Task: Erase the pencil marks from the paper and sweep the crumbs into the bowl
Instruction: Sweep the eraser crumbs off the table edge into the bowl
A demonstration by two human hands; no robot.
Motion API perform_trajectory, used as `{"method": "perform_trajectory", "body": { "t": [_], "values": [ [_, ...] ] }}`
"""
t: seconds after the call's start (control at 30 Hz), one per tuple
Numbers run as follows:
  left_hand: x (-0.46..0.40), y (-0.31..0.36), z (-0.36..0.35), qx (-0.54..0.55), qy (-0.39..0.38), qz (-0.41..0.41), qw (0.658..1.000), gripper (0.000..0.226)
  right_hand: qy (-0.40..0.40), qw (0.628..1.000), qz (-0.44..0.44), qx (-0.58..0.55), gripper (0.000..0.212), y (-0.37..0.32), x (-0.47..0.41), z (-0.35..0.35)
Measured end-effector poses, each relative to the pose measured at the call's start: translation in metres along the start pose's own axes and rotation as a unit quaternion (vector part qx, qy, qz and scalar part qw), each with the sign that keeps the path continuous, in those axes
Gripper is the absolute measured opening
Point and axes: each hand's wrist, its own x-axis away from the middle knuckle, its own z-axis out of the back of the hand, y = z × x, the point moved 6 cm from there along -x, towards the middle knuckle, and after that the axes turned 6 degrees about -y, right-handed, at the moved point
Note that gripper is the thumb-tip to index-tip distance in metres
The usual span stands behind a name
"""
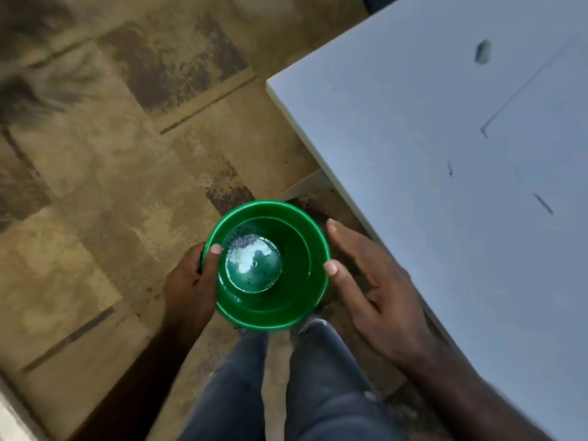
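- The left hand (191, 281) grips the green bowl (286, 310) by its near-left side, thumb hooked over the rim and the other fingers curled out of sight beneath; this looks like the hand that carries the weight
- The right hand (366, 281) lies with fingers straight and loosely spread along the bowl's right side, thumb tip touching the rim; it seems to steady the bowl rather than hold it, or it may be a hand just done brushing
- The bowl is held off the table, below and just beside the table's near corner, above the person's knees, probably so that anything pushed off the edge drops straight in
- It is smooth, glossy plastic, round, with a rolled rim, stepped sloping walls and a flat shiny bottom
- A small heap of grey crumbs (243, 240) sits at the far-left edge of the bottom, so at least part of the sweeping appears done
- The table (397, 106) is a flat, matte, pale slab with a square edge; the paper (547, 128) lies on it, nearly the same colour, told apart by a thin shadow line along its edge
- A dark smudge (483, 51) and a few short dark specks (543, 203) remain on the surface; whether they are marks or crumbs cannot be told
- The floor (111, 186) underneath is mottled tan and brown, worn and gritty-looking
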Motion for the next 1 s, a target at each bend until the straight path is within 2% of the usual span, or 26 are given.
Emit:
{"method": "perform_trajectory", "body": {
  "t": [0.07, 0.17, 0.27, 0.43, 0.53, 0.67, 0.83, 0.93, 1.0],
  "values": [
    [0.001, 0.011, -0.006, -0.003, -0.010, -0.005, 1.000, 0.028, 0.059, 0.995, 0.053, 0.067, 0.044, 0.005, -0.001, 0.029],
    [-0.001, 0.020, -0.015, -0.008, -0.021, -0.013, 1.000, 0.030, 0.094, 0.977, 0.094, 0.166, 0.054, 0.032, -0.012, 0.060],
    [-0.005, 0.026, -0.028, -0.012, -0.034, -0.018, 0.999, 0.032, 0.093, 0.962, 0.067, 0.249, 0.072, 0.073, -0.028, 0.087],
    [-0.006, 0.040, -0.048, 0.001, -0.055, -0.024, 0.998, 0.022, 0.034, 0.939, -0.004, 0.343, 0.103, 0.126, -0.052, 0.120],
    [-0.007, 0.049, -0.060, 0.009, -0.070, -0.030, 0.997, 0.018, -0.008, 0.930, -0.039, 0.366, 0.109, 0.145, -0.061, 0.126],
    [-0.007, 0.064, -0.075, 0.012, -0.089, -0.050, 0.995, 0.022, -0.028, 0.926, -0.029, 0.374, 0.111, 0.152, -0.063, 0.124],
    [-0.012, 0.071, -0.089, 0.019, -0.113, -0.060, 0.992, 0.024, -0.061, 0.922, 0.041, 0.380, 0.114, 0.132, -0.050, 0.102],
    [-0.015, 0.073, -0.094, 0.023, -0.116, -0.058, 0.991, 0.024, -0.101, 0.930, 0.106, 0.336, 0.116, 0.108, -0.031, 0.075],
    [-0.017, 0.074, -0.096, 0.021, -0.117, -0.059, 0.991, 0.023, -0.115, 0.935, 0.142, 0.304, 0.110, 0.097, -0.021, 0.067]
  ]
}}
